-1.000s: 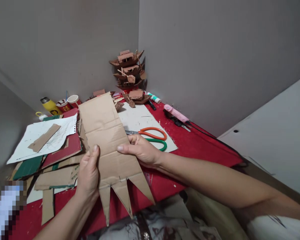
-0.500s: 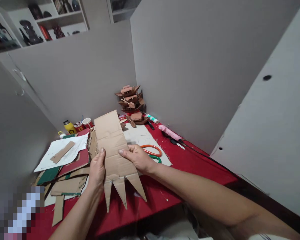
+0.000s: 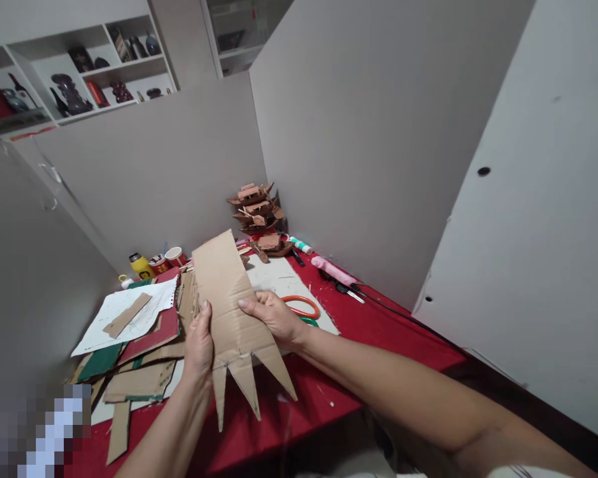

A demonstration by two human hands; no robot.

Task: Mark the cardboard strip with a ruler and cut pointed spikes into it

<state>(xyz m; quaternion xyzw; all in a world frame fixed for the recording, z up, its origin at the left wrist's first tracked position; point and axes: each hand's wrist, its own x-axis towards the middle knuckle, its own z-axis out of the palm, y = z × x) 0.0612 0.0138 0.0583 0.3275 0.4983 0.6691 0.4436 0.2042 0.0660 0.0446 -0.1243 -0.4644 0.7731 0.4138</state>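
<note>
- The cardboard piece (image 3: 224, 285) is between the two hands, raised over the near part of the red counter (image 3: 349, 378), its three pointed strips (image 3: 244, 385) hanging towards the person.
- The left hand (image 3: 199, 342) has its fingers clamped on one long edge, thumb on the face; the fingers behind are hidden.
- The right hand (image 3: 274, 315) pinches the opposite edge, thumb on the face and fingers behind, partly out of sight.
- Faint creases cross the sheet, so a light, even pinch should serve better than a squeeze; pressing hard or pushing the hands together could buckle it.
- Holding both edges at matching height should stop the sheet twisting.
- The strips look like the weakest part; gripping above their roots, as here, spares them from bending.
- Moderate care is wise near the scissors (image 3: 301, 299), whose handles lie just beyond the right hand, and the cardboard scraps (image 3: 139, 382) on the left, which could catch a low corner.
</note>
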